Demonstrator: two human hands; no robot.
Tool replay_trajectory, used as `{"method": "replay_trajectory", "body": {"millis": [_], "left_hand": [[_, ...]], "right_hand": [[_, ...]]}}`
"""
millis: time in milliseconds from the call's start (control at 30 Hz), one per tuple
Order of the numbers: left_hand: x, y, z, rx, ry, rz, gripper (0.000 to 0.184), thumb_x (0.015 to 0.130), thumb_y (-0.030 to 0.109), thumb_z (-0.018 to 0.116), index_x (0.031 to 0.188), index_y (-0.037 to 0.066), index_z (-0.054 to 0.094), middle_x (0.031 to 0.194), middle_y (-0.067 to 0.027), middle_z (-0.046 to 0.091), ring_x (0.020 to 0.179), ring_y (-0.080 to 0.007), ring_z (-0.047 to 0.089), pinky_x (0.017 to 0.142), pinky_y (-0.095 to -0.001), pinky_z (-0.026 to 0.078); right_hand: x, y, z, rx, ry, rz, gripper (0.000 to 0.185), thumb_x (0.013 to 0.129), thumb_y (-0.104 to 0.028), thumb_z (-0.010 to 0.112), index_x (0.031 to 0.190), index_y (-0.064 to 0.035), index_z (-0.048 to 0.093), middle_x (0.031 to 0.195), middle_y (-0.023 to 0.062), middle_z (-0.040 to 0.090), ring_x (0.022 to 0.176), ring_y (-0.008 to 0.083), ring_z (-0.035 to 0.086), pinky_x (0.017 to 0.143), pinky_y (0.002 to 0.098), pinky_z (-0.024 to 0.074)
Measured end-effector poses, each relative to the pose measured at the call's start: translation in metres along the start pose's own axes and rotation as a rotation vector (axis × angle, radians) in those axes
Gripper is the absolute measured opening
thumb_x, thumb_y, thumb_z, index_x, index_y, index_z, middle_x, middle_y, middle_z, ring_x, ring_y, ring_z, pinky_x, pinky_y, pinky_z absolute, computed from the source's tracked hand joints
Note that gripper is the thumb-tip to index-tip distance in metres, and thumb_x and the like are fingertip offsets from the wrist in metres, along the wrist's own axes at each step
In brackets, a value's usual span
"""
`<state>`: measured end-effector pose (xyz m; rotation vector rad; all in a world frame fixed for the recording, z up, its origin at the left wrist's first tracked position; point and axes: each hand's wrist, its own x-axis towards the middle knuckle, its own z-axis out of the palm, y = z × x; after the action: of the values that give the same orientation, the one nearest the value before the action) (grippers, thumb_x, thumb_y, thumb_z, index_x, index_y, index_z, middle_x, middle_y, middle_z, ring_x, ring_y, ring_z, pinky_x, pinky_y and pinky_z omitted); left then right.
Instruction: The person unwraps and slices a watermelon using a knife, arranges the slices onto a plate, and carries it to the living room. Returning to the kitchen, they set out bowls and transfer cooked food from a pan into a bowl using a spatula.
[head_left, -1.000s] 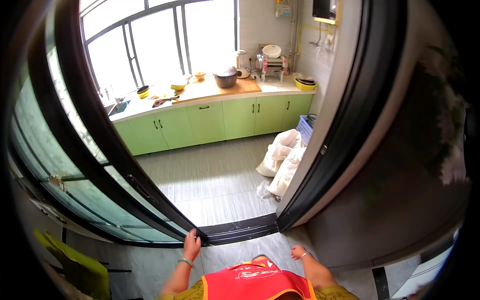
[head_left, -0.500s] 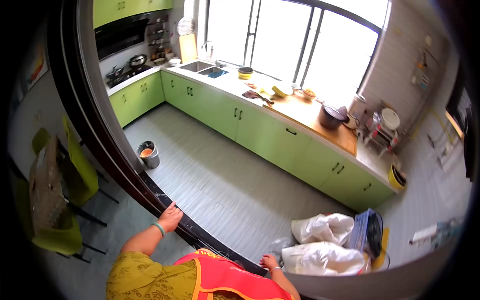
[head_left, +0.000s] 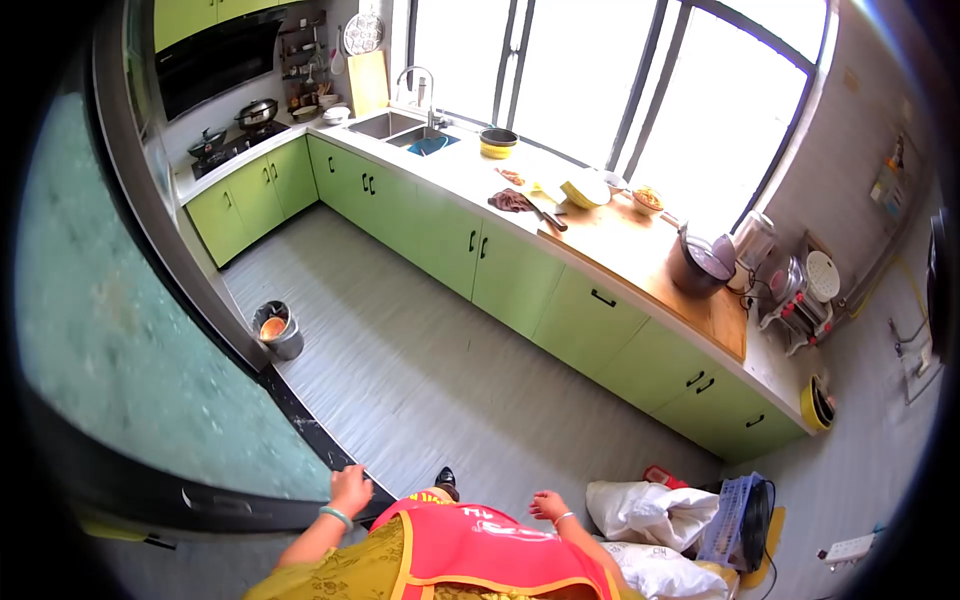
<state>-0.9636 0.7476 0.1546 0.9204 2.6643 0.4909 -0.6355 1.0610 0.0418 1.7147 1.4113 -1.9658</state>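
Note:
My left hand, with a green bangle at the wrist, is at the lower middle, beside the black edge of the glass door panel; whether it touches the edge is unclear. Its fingers are partly bent with nothing visible in them. To the right, my right hand is held low in front of the red apron, fingers apart and holding nothing. One black shoe shows on the floor between my hands. White sacks lie to the right of my right hand.
Green cabinets run below a counter with a sink, a knife, yellow bowls and a dark pot. A trash bin stands left on the floor. A blue crate is beside the sacks.
The view has turned left and moved forward into the doorway. The stove, sink and bin have come into view. My left hand has left the door frame's edge area and a shoe now shows.

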Motion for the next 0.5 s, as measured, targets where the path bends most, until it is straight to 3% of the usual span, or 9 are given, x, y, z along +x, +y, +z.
{"method": "replay_trajectory", "body": {"millis": [67, 300, 400, 467, 500], "left_hand": [[0.053, 0.014, 0.003, -0.108, 0.007, 0.025, 0.036, 0.076, 0.023, 0.057, 0.107, 0.006, 0.052, 0.102, -0.017, 0.056, 0.093, -0.0343, 0.054, 0.08, -0.0444, 0.043], [0.234, 0.063, -0.032, -0.239, -0.052, 0.093, 0.041, 0.08, 0.024, 0.053, 0.114, 0.004, 0.045, 0.11, -0.0205, 0.05, 0.097, -0.0374, 0.052, 0.081, -0.0436, 0.044], [0.3, 0.081, -0.029, -0.269, -0.101, 0.13, 0.043, 0.081, 0.025, 0.053, 0.118, 0.004, 0.043, 0.11, -0.0211, 0.05, 0.097, -0.0372, 0.052, 0.081, -0.043, 0.044], [0.343, 0.091, -0.029, -0.273, -0.137, 0.168, 0.045, 0.082, 0.026, 0.053, 0.119, 0.004, 0.042, 0.11, -0.0212, 0.05, 0.096, -0.0369, 0.052, 0.081, -0.0425, 0.044], [0.364, 0.096, -0.033, -0.35, -0.154, 0.112, 0.045, 0.082, 0.026, 0.054, 0.119, 0.004, 0.042, 0.111, -0.0215, 0.049, 0.096, -0.0361, 0.053, 0.081, -0.0418, 0.044]], "right_hand": [[0.026, -0.047, -0.003, -0.077, 0.009, -0.003, 0.036, 0.083, -0.011, 0.048, 0.118, -0.0024, 0.044, 0.088, 0.0113, 0.06, 0.069, 0.0227, 0.062, 0.057, 0.0343, 0.0514], [0.111, -0.246, 0.027, -0.21, -0.05, -0.168, 0.037, 0.083, -0.014, 0.05, 0.117, -0.0017, 0.046, 0.09, 0.011, 0.06, 0.07, 0.0215, 0.062, 0.059, 0.0335, 0.0516], [0.159, -0.335, 0.04, -0.277, -0.092, -0.27, 0.049, 0.082, -0.02, 0.056, 0.125, -0.0021, 0.04, 0.096, 0.0122, 0.059, 0.075, 0.0213, 0.062, 0.059, 0.0316, 0.0516], [0.204, -0.407, 0.044, -0.373, 0.015, -0.482, 0.064, 0.079, -0.028, 0.06, 0.13, -0.001, 0.033, 0.111, 0.0181, 0.053, 0.095, 0.0273, 0.058, 0.074, 0.0356, 0.0501], [0.232, -0.447, 0.044, -0.436, 0.092, -0.583, 0.073, 0.076, -0.034, 0.061, 0.132, 0.0001, 0.029, 0.121, 0.0215, 0.044, 0.108, 0.0314, 0.047, 0.086, 0.0355, 0.0419]]}}
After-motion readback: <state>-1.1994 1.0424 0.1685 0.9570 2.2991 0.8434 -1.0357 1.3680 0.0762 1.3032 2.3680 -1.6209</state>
